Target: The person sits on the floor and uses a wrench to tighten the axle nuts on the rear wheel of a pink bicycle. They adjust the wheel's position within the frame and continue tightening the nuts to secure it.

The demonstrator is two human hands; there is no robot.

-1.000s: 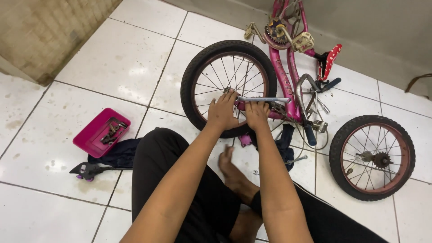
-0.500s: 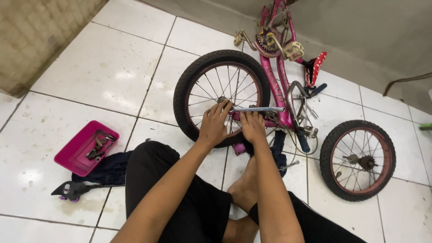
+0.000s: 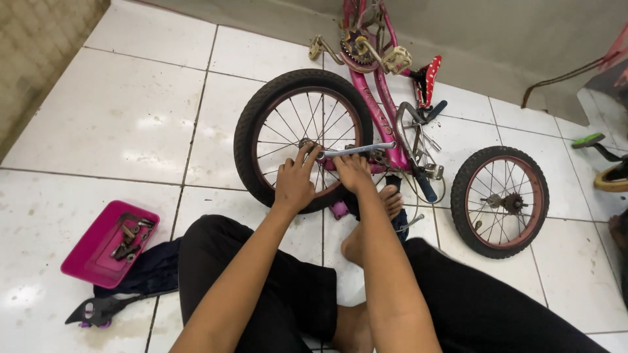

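White floor tiles [image 3: 131,124] fill the view under my crossed legs. Nearest, at the lower left of the frame, a pink tray [image 3: 85,258] of loose nuts and bolts sits on a dark cloth [image 3: 154,274]. Above my bare foot [image 3: 376,225], my left hand [image 3: 294,183] is curled around the hub of the mounted wheel [image 3: 301,137], fingertips at the axle. My right hand [image 3: 353,171] is closed on the near end of a silver wrench [image 3: 356,150], which lies level across the spokes toward the pink bicycle frame [image 3: 379,104], upside down at centre top. A second wheel [image 3: 500,201] already lies off at the right, so I judge one wheel done, with this axle nut in hand.
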